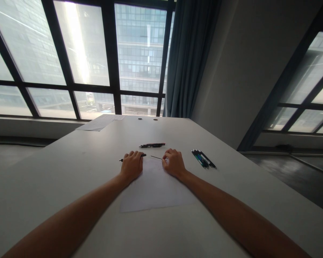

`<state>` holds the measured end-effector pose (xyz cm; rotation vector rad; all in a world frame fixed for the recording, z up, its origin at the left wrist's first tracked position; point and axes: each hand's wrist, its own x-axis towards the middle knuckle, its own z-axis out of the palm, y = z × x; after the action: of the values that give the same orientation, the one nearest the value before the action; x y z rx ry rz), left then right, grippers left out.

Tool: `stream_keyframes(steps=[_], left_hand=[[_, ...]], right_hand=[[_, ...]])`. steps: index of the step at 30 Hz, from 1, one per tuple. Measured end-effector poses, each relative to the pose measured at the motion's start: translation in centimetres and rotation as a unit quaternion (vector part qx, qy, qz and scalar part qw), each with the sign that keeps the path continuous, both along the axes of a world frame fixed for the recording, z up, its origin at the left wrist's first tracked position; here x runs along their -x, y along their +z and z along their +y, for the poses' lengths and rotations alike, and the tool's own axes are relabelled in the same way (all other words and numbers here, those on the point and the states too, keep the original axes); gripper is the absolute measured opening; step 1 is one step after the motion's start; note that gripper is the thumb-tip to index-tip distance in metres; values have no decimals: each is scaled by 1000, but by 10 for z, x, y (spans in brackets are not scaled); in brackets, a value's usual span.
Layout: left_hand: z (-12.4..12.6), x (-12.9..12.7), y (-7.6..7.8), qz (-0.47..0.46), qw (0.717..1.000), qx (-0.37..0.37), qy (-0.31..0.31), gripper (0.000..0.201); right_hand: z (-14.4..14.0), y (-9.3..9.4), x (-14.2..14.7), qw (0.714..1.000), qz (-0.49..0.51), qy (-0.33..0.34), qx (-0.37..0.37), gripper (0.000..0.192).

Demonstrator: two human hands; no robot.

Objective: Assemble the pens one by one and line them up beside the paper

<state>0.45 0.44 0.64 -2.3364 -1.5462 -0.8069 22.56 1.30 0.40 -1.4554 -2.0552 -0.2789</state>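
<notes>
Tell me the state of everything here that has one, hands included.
Left hand: closed on a dark pen.
Dark pen: held, both ends showing.
Right hand: fingers pinched on a thin dark rod.
Thin dark rod: held, one end free.
Paper sheet: lying flat.
Far pens: lying together.
Right-side pens: lying bunched.
Far-left papers: lying flat.
Curtain: gathered in folds.

Slender, bare forearms (83, 213) tapering to narrow, bare wrists (182, 174)

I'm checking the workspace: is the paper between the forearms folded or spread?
Spread: the paper lies flat on the table, with no visible fold.
</notes>
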Motion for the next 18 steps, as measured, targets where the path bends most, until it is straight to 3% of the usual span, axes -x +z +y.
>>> stream_keyframes(steps=[13,18], left_hand=[[7,5,-8,14,995,18,-95,61],[15,5,-15,-21,990,59,-126,58]], right_hand=[[3,-2,-2,1000,-1,-1,17,9],[3,-2,-3,1000,9,-1,16,9]])
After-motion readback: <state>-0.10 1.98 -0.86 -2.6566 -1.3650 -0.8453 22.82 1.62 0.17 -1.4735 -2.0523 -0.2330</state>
